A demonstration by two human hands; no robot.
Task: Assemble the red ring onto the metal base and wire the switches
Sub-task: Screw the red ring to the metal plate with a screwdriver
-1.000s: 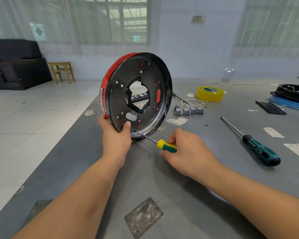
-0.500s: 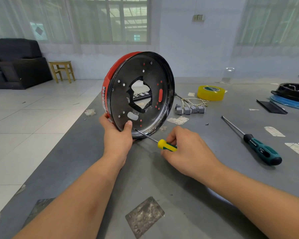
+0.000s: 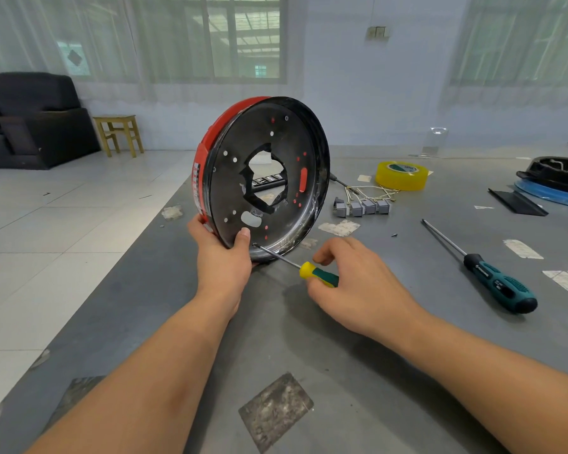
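Metal base (image 3: 269,178) upright in left grip (image 3: 222,257)

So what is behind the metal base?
The red ring sits against its far side. Through the base centre hole, a black strip on the table shows. The rest is hidden.

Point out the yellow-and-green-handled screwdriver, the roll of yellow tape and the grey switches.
Yellow-and-green-handled screwdriver (image 3: 320,275): head view, on its handle.
Roll of yellow tape (image 3: 401,175): head view, on its side wall.
Grey switches (image 3: 363,207): head view, on a middle switch.

Switches (image 3: 363,207) right of upright base (image 3: 269,178) — tape roll (image 3: 401,175) behind, screwdriver (image 3: 492,276) farther right.
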